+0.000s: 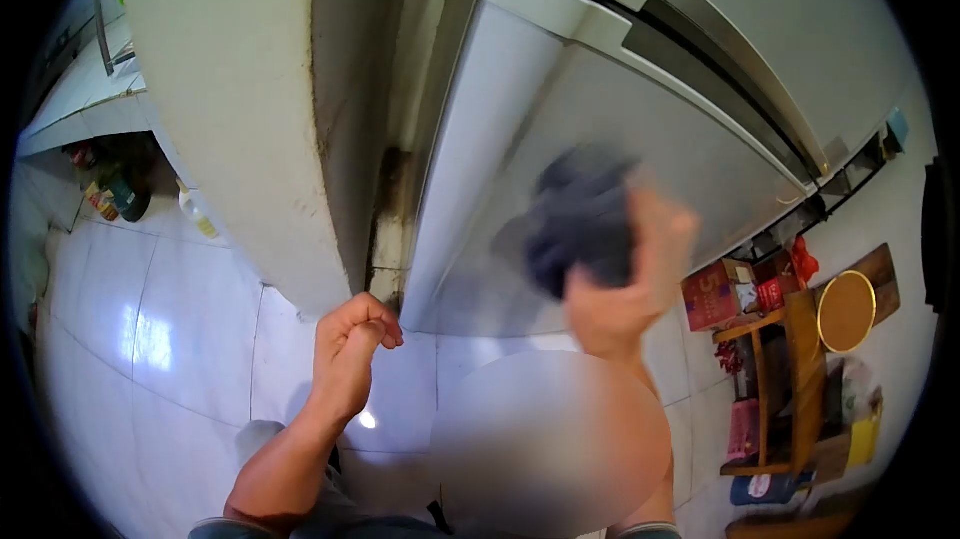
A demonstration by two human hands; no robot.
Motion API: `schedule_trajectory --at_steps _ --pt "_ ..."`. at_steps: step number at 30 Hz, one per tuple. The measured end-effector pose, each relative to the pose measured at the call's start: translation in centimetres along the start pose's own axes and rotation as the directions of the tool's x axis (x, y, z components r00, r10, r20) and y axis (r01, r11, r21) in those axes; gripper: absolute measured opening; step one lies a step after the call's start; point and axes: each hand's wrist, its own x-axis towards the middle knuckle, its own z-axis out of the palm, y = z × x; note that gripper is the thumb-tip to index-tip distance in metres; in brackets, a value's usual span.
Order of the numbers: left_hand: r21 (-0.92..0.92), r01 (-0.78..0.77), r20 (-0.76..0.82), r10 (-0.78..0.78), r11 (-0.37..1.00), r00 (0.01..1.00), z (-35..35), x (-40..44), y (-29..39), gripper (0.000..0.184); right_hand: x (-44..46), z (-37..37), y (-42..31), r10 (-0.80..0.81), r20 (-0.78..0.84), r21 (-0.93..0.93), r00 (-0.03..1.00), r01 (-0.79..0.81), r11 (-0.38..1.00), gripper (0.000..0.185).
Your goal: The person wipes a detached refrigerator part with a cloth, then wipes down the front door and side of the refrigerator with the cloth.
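My right hand (pixel 630 274) grips a bunched dark grey cloth (pixel 583 219), fingers wrapped round its right side. Both are smeared by motion in front of the lower door of a light grey refrigerator (pixel 690 169); the cloth appears to be against the door's surface. To the left, my left hand (pixel 352 344) is curled into a loose fist with nothing visible in it. It hovers above the floor, by the foot of the wall edge and the refrigerator's lower left corner. A blurred oval hides part of my right forearm.
A cream wall (pixel 230 89) stands left of the refrigerator, with a narrow stained gap between. White tiles (pixel 190 339) cover the floor. Bottles (pixel 122 191) sit under a tiled counter at the left. At the right are a wooden rack (pixel 803 379), a red box (pixel 712 296) and a round gold-rimmed object (pixel 846 311).
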Motion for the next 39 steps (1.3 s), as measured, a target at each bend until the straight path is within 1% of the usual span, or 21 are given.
schedule_trajectory --at_steps 2,4,5,7,9,10,12,14,15,16,18,20,24,25,26,28,32,33,35,38,39 --pt "0.028 0.0 -0.013 0.0 1.0 1.0 0.7 0.1 -0.2 0.009 4.5 -0.2 0.6 -0.019 -0.247 0.007 0.969 0.021 1.0 0.079" --pt "0.049 -0.001 -0.026 0.002 0.999 1.0 1.4 0.3 -0.6 0.008 6.6 0.8 -0.3 -0.052 -0.184 -0.01 0.982 0.051 0.999 0.081" --pt "0.021 -0.038 -0.035 0.039 0.999 0.999 1.6 0.4 -0.8 0.007 6.2 1.7 -2.3 0.016 -0.035 -0.08 0.999 -0.019 0.997 0.075" --pt "-0.005 -0.073 -0.038 0.073 0.997 0.997 2.0 0.3 -1.0 0.006 2.5 5.3 -2.4 -0.226 -0.012 -0.156 0.974 0.221 0.963 0.053" --pt "-0.108 -0.029 -0.059 0.022 0.994 0.998 2.3 0.0 -0.8 0.011 -2.3 6.1 -4.0 -0.168 0.439 -0.14 0.883 0.252 0.957 0.062" --pt "-0.112 -0.029 -0.059 0.023 0.993 0.998 2.1 0.0 -0.7 0.011 -3.7 6.4 -3.4 -0.246 0.428 0.053 0.87 0.247 0.968 0.044" --pt "-0.112 -0.041 -0.035 0.038 0.993 0.999 1.5 -0.2 -0.7 0.012 -3.5 5.0 -2.5 -0.197 0.323 0.126 0.925 0.164 0.978 0.049" --pt "-0.121 -0.027 -0.055 0.021 0.992 0.998 1.1 0.0 -0.6 0.014 0.9 1.6 -1.8 -0.208 0.258 0.044 0.944 0.203 0.978 0.066" --pt "-0.143 -0.046 -0.072 0.036 0.989 0.997 1.0 0.1 -0.3 0.018 3.0 0.9 -1.2 -0.253 0.092 -0.068 0.963 0.259 0.963 0.07" --pt "-0.146 -0.031 -0.092 0.017 0.989 0.996 0.9 0.3 0.1 0.02 4.3 1.4 -1.5 -0.157 -0.191 -0.028 0.969 0.155 0.988 0.034" --pt "-0.173 -0.01 -0.113 -0.01 0.985 0.994 0.1 0.4 0.1 0.021 5.6 1.8 -1.4 -0.056 -0.336 0.052 0.94 0.078 0.996 0.034" --pt "-0.351 -0.026 -0.172 -0.037 0.936 0.984 -0.3 0.8 0.7 0.02 3.4 3.1 -0.3 -0.126 -0.123 -0.17 0.984 0.104 0.98 0.076" --pt "-0.508 0.016 -0.235 -0.156 0.861 0.959 -1.9 1.3 0.7 0.015 -10.9 7.8 0.9 -0.272 0.254 -0.133 0.928 0.312 0.941 0.068" --pt "-0.594 0.03 -0.218 -0.197 0.804 0.956 -2.3 1.4 0.7 0.014 -14.3 8.0 0.4 -0.227 0.431 -0.05 0.873 0.274 0.96 0.064" --pt "-0.672 0.043 -0.199 -0.236 0.74 0.951 -2.7 1.3 0.7 0.014 -17.3 7.9 0.5 -0.151 0.668 -0.008 0.729 0.21 0.978 0.065" --pt "-0.701 0.031 -0.195 -0.234 0.713 0.952 -3.2 1.1 0.8 0.015 -19.1 7.7 1.1 -0.1 0.749 0.007 0.655 0.143 0.99 0.071" --pt "-0.718 0.028 -0.167 -0.211 0.696 0.963 -4.0 1.3 0.4 0.02 -8.1 5.1 -0.7 -0.081 0.275 -0.094 0.958 0.111 0.989 0.072" --pt "-0.672 0.017 -0.184 -0.189 0.74 0.965 -4.1 1.5 0.4 0.022 -5.4 5.6 -1.1 -0.064 0.004 0.057 0.998 0.064 0.996 0.059" --pt "-0.644 0.01 -0.225 -0.202 0.765 0.953 -3.7 1.9 0.3 0.025 -1.7 4.9 -1.9 -0.053 -0.116 -0.126 0.992 0.038 0.991 0.043" --pt "-0.598 0.007 -0.264 -0.206 0.801 0.942 -3.7 2.0 0.7 0.029 -4.8 7.9 -1.3 -0.11 -0.068 -0.003 0.992 0.11 0.994 0.039" --pt "-0.586 0.021 -0.254 -0.209 0.81 0.944 -3.6 1.9 0.7 0.031 -6.9 7.7 -1.1 -0.265 0.204 -0.247 0.942 0.311 0.918 0.039"
